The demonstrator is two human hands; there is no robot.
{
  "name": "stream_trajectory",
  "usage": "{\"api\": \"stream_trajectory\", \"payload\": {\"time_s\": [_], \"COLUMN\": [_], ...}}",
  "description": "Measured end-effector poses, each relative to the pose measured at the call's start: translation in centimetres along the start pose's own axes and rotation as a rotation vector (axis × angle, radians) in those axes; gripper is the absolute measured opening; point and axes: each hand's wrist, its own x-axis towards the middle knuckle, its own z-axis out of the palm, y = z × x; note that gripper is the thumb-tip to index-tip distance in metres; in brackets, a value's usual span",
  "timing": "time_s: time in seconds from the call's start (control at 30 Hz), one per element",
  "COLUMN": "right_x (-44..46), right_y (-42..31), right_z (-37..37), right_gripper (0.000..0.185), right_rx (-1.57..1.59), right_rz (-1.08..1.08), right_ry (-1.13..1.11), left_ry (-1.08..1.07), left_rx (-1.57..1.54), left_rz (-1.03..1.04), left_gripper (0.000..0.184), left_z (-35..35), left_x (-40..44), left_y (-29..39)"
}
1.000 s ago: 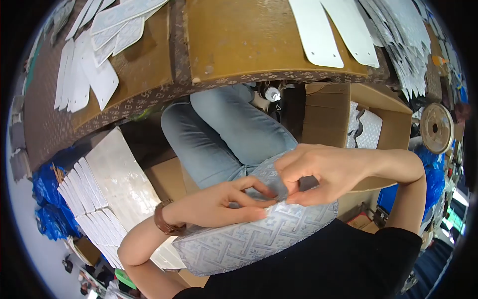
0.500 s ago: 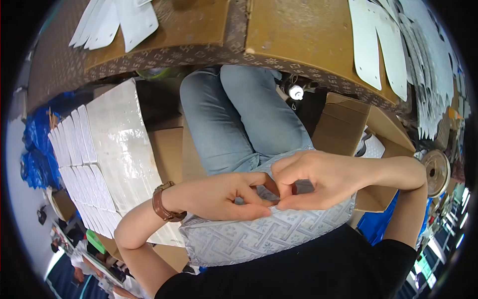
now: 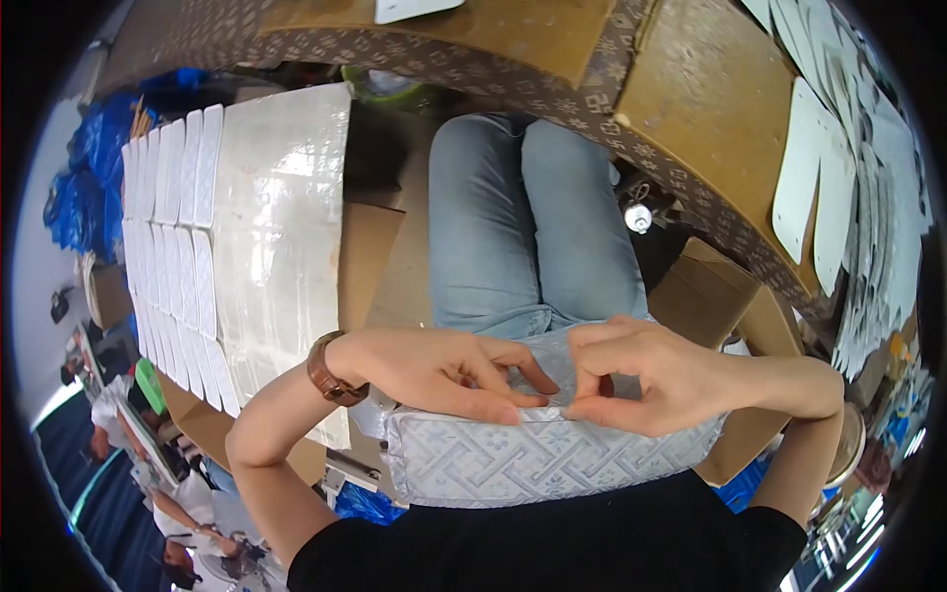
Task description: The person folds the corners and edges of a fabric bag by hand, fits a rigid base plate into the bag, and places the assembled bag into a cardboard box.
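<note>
A pale patterned bundle [image 3: 552, 464], padded-looking, lies across my lap against my black shirt. Grey, slightly shiny material shows along its upper side. My left hand [image 3: 454, 375], with a brown-strapped watch [image 3: 333, 370] on the wrist, rests at the bundle's upper edge with fingers curled and thumb along the edge. Close beside it, my right hand [image 3: 641, 380] pinches thumb and fingertips together at the same edge. A small gap separates the two sets of fingertips. What lies between the fingers is too small to make out.
On my left, a glossy board [image 3: 281, 227] carries rows of white strips [image 3: 178, 247]. Brown boxes [image 3: 710, 296] stand at right. Ahead is a table [image 3: 710, 99] with white flat pieces [image 3: 799, 168] and a stack [image 3: 878, 227]. Other people [image 3: 187, 503] are at lower left.
The view has turned, so the table and board sit shifted to the right. My fingertips, touching before, are now slightly apart along the bundle's edge.
</note>
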Motion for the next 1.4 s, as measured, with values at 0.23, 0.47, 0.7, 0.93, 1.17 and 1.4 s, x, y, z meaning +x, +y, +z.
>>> {"api": "stream_trajectory", "payload": {"time_s": [0.23,0.47,0.7,0.93,1.17,1.4], "right_x": [2.1,4.7,5.7,7.1,7.3,9.2], "right_y": [-0.4,-0.6,-0.7,-0.4,-0.3,-0.3], "right_z": [1.0,1.7,2.2,2.5,2.9,3.6], "right_gripper": [0.016,0.017,0.015,0.015,0.017,0.02], "right_rx": [0.064,0.011,-0.118,-0.091,-0.024,0.018], "right_rz": [0.076,0.037,-0.034,-0.111,-0.085,-0.075], "right_ry": [-0.074,-0.125,-0.092,-0.082,-0.024,-0.041], "left_ry": [-0.032,-0.002,0.219,0.511,0.931,0.961], "left_rx": [0.13,0.13,0.014,-0.121,-0.295,-0.214], "left_rz": [-0.049,-0.077,0.087,0.206,0.81,0.82], "left_gripper": [0.032,0.034,0.034,0.038,0.035,0.022], "left_z": [0.0,0.4,1.9,4.4,8.5,8.4], "left_x": [-1.4,-2.9,-5.3,-6.2,-3.6,-3.9], "left_y": [-0.4,-0.7,-3.0,-3.9,-8.2,-8.4]}}
